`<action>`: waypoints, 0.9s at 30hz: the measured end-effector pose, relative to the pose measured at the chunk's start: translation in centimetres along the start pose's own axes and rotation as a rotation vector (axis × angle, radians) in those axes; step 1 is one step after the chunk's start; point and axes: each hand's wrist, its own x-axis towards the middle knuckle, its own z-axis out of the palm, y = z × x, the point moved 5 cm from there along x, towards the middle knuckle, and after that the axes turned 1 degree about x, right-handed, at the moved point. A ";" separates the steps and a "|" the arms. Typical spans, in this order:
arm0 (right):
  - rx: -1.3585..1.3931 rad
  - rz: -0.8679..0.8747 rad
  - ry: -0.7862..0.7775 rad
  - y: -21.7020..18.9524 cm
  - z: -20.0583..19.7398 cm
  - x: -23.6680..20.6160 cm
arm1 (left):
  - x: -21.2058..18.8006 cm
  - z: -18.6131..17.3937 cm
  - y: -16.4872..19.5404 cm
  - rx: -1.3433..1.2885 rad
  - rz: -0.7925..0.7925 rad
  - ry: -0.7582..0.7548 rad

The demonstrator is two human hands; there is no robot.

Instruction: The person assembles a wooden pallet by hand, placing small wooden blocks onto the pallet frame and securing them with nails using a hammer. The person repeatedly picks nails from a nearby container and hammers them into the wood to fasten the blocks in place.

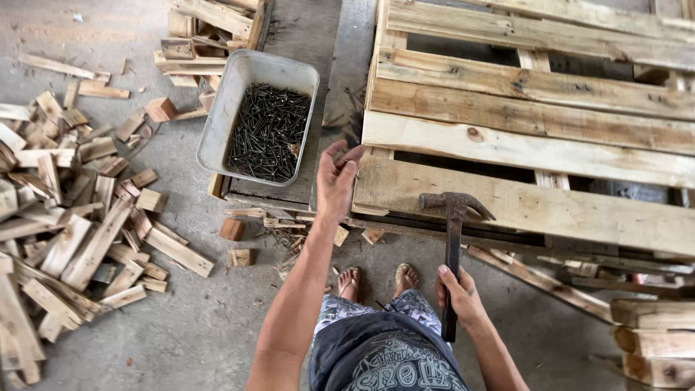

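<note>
Two hands work at the pallet (521,130): the right hand (457,293) clamps low on the claw hammer (453,239), head-heavy and stiff, just before its near board, while the left hand (337,177) pinches a thin, light nail (343,161) beside the grey nail tub (217,123).

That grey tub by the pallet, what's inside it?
The grey tub holds a heap of dark nails, piled toward its right side. Bare tub floor shows on the left. The floor beneath the heap is covered.
</note>
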 end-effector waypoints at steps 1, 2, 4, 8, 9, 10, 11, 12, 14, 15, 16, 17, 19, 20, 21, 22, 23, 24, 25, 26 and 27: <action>0.016 0.007 0.001 0.1 0.2 0.0 | -0.6 0.6 0.1 0.107 -0.013 -0.017; 0.031 0.012 0.000 0.3 0.4 0.0 | -1.2 0.9 0.2 0.214 -0.023 -0.034; 0.052 0.011 0.009 0.5 0.6 0.1 | -2.2 1.3 0.9 0.247 0.110 -0.073; 0.069 -0.008 0.027 1.2 0.7 0.2 | -3.1 -0.4 0.6 0.964 -0.037 -0.069; 0.070 -0.018 0.025 1.3 0.7 0.3 | -3.4 -0.3 1.7 1.027 0.181 -0.101; 0.079 -0.029 0.015 1.4 0.8 0.3 | -4.0 -0.1 2.8 1.082 0.398 -0.136; 0.087 -0.044 0.003 1.4 0.8 0.4 | -4.6 0.3 3.8 1.129 0.620 -0.173; 0.095 -0.060 -0.009 1.2 0.9 0.4 | -4.6 0.4 4.1 1.229 0.612 -0.193; 0.177 -0.031 -0.023 0.9 1.0 0.3 | -4.2 1.2 4.8 1.426 0.596 -0.234; 0.219 -0.015 -0.029 0.6 1.1 0.2 | -3.7 1.7 4.6 1.599 0.463 -0.316; 0.272 0.004 -0.051 0.2 1.2 0.0 | -3.3 2.0 4.5 1.764 0.319 -0.395; 0.324 0.026 -0.073 -0.3 1.3 -0.2 | -3.0 2.1 4.6 1.923 0.160 -0.473; 0.480 0.078 -0.129 -1.2 1.4 -0.6 | -2.3 2.3 5.7 1.888 -0.066 -0.531; 0.582 0.106 -0.163 -1.7 1.5 -0.9 | -2.1 2.2 6.1 1.862 -0.180 -0.555; 0.680 0.133 -0.197 -2.1 1.7 -1.1 | -1.9 1.9 6.7 1.598 -0.292 -0.463; 0.678 0.139 -0.217 -2.5 1.7 -1.2 | -1.7 1.5 7.1 1.331 -0.392 -0.369; 0.682 0.147 -0.235 -2.8 1.7 -1.3 | -1.7 1.1 7.1 1.065 -0.482 -0.278; 0.688 0.161 -0.249 -2.9 1.8 -1.4 | -1.6 1.4 7.1 0.718 -0.448 -0.270; 0.667 0.171 -0.227 -2.9 1.7 -1.4 | -1.5 1.7 7.0 0.374 -0.407 -0.253; 0.647 0.178 -0.206 -2.9 1.6 -1.4 | -1.4 1.9 6.8 0.033 -0.356 -0.230; 0.627 0.181 -0.186 -2.8 1.5 -1.3 | -1.3 2.2 6.1 -0.079 -0.377 -0.247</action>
